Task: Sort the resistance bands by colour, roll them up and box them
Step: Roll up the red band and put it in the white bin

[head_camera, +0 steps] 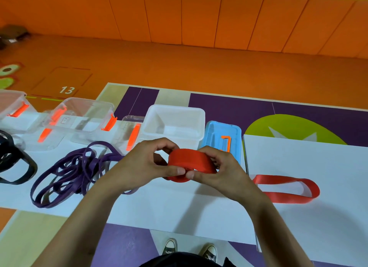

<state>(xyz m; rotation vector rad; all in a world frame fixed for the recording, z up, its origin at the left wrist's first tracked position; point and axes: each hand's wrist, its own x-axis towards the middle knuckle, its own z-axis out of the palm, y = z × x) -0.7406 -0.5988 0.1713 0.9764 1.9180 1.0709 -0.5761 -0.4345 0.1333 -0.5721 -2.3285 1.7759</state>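
Observation:
A rolled-up red band [190,161] is held above the white table surface, in front of the white box [175,121]. My left hand [147,163] grips its left side with thumb and fingers curled round it. My right hand [219,169] pinches its right side. A second red band [286,189] lies flat as a loop on the white sheet to the right. A tangle of purple bands [73,171] lies to the left, and black bands [14,163] lie at the far left edge.
Two clear boxes with orange clips [79,115] [12,107] stand at the back left, with a clear lid [131,131] beside them. A blue lid [221,137] lies right of the white box. My shoes [189,248] show below the table's front edge.

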